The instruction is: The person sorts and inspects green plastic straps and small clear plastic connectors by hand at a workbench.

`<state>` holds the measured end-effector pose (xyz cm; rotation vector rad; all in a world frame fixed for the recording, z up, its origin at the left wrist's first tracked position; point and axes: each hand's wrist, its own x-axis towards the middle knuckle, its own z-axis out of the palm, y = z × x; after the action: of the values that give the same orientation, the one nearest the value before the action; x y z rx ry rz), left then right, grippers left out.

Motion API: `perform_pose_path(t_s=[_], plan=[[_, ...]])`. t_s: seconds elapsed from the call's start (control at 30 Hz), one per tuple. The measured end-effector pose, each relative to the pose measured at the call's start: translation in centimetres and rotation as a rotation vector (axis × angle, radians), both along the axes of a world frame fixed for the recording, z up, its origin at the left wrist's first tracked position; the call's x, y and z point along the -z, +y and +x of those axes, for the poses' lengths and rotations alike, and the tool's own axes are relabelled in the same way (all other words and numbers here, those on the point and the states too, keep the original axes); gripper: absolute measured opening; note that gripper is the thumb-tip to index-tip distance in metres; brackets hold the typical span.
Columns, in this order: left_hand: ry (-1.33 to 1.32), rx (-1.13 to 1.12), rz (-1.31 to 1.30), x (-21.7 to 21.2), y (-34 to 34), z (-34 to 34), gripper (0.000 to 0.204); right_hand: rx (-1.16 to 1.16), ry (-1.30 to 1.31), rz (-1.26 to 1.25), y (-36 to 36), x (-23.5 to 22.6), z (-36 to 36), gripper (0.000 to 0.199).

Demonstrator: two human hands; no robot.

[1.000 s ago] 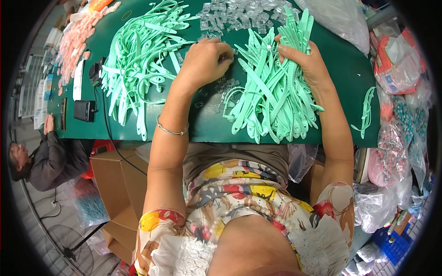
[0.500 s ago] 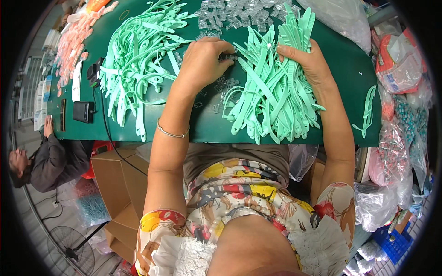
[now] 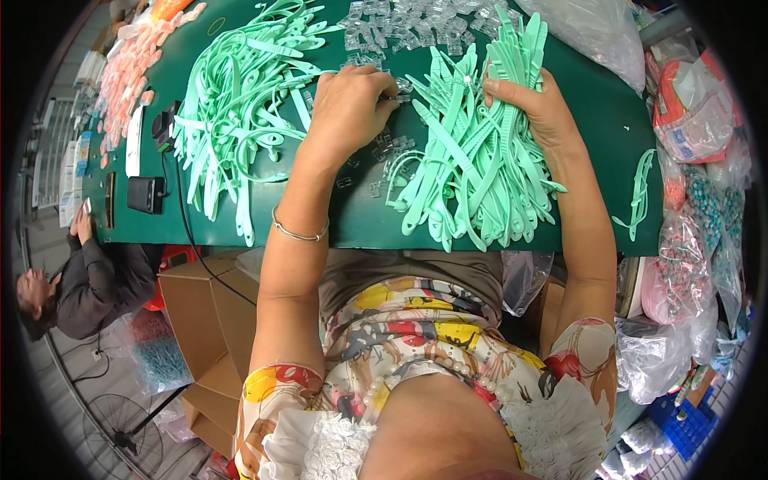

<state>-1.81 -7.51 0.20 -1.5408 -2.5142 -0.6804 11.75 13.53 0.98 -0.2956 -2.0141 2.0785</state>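
My right hand (image 3: 538,110) is closed around the upper part of a bunch of mint-green, notched plastic straps (image 3: 472,172), thumb across the front. The bunch fans out toward the table's near edge. Left of it, my left hand (image 3: 350,108) is curled over small clear plastic clips (image 3: 390,146), thumb drawn in toward the fingers. Its fingertips are hidden, so what they pinch cannot be seen. A second heap of mint-green straps (image 3: 232,104) lies left of this hand. More clear clips (image 3: 412,22) are spread beyond both hands.
The green table (image 3: 360,228) also carries peach-coloured pieces (image 3: 128,80), a black box (image 3: 146,194) with a cable, and one loose strap (image 3: 639,192). Filled plastic bags (image 3: 696,240) crowd the right side. A cardboard box (image 3: 208,320) stands below; another person (image 3: 96,284) sits at left.
My left hand has shifted slightly left, with its thumb drawn in closer to the fingers. My right hand stays on the straps. The person at left has moved a little.
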Motion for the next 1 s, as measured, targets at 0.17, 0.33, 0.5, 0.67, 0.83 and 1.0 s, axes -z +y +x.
perform_pose_path(t_s=[0.17,0.33,0.5,0.67,0.83,1.0], plan=[[-0.070,0.023,0.057,-0.42,0.30,0.28,0.015,-0.022,0.020,0.050,0.25,0.35,-0.10,0.023],[-0.194,0.047,0.129,-0.20,0.36,0.02,0.016,-0.012,0.001,-0.023,0.06,-0.14,-0.11,0.020],[-0.268,0.032,0.167,-0.34,0.46,0.16,0.020,0.002,0.009,-0.007,0.07,-0.02,0.01,0.021],[-0.314,0.053,0.237,-0.28,0.54,0.32,0.023,-0.004,0.006,0.001,-0.17,-0.19,0.15,0.022],[-0.306,-0.027,0.198,-0.17,0.47,0.25,0.024,0.003,0.021,0.005,-0.15,0.00,0.00,0.022],[-0.346,-0.067,0.280,-0.35,0.72,0.64,0.020,-0.006,0.022,0.030,0.05,0.04,0.03,0.025]])
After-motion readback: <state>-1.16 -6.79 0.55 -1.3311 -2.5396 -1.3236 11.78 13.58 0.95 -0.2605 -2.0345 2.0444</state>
